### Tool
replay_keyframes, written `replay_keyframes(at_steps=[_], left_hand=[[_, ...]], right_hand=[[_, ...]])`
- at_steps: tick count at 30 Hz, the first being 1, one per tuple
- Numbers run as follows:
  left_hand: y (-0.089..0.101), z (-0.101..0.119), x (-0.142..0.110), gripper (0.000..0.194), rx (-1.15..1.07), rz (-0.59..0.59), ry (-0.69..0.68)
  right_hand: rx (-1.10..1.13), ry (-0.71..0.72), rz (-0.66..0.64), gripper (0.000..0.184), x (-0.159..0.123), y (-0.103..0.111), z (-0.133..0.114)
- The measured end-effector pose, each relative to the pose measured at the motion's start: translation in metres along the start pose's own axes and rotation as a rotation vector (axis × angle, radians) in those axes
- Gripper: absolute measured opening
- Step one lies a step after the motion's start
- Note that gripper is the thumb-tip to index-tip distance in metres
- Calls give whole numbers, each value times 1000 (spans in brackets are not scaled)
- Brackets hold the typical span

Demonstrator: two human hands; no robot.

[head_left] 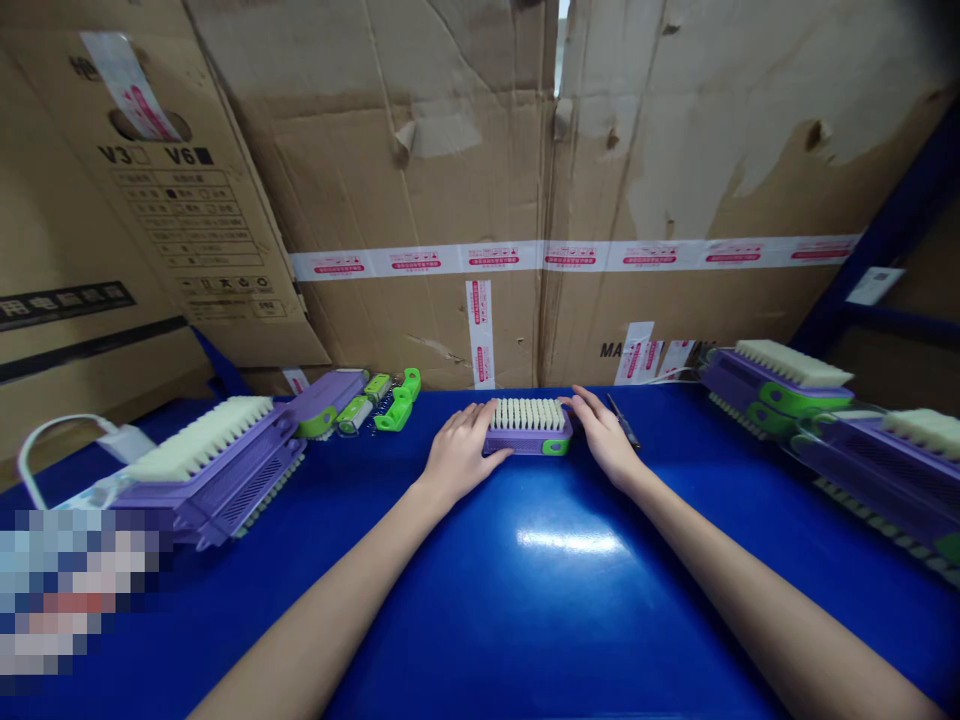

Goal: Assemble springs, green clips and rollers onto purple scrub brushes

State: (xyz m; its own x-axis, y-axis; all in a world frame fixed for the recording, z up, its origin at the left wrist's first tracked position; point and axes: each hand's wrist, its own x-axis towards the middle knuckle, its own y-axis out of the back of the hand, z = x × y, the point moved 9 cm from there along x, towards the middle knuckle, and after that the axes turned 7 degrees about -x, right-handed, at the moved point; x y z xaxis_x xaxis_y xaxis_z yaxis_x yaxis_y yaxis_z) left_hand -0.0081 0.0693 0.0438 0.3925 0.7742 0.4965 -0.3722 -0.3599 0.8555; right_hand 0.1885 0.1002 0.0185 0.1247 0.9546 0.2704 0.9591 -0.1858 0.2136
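Forearms (pixel 352 590) span the glossy table (pixel 525 600). A purple brush (pixel 517 443) lies crosswise, bristles (pixel 527 414) upward, green end (pixel 555 447) right; left fingers (pixel 486 412) grip it, right fingers (pixel 592 402) splay loosely.

left hand (pixel 459 450): bare | right hand (pixel 606 440): bare | left forearm (pixel 341 600): slender, bare | right forearm (pixel 735 585): slender, bare

Two hands (pixel 461 450) (pixel 604 440), one central brush (pixel 525 428), one tool (pixel 625 424)
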Motion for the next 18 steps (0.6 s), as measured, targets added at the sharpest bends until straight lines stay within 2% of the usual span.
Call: replay_keyframes(at_steps=[18], left_hand=[[0, 0, 0, 68, 1, -8, 5]], right_hand=[[-100, -12, 4, 50, 1, 2, 3]])
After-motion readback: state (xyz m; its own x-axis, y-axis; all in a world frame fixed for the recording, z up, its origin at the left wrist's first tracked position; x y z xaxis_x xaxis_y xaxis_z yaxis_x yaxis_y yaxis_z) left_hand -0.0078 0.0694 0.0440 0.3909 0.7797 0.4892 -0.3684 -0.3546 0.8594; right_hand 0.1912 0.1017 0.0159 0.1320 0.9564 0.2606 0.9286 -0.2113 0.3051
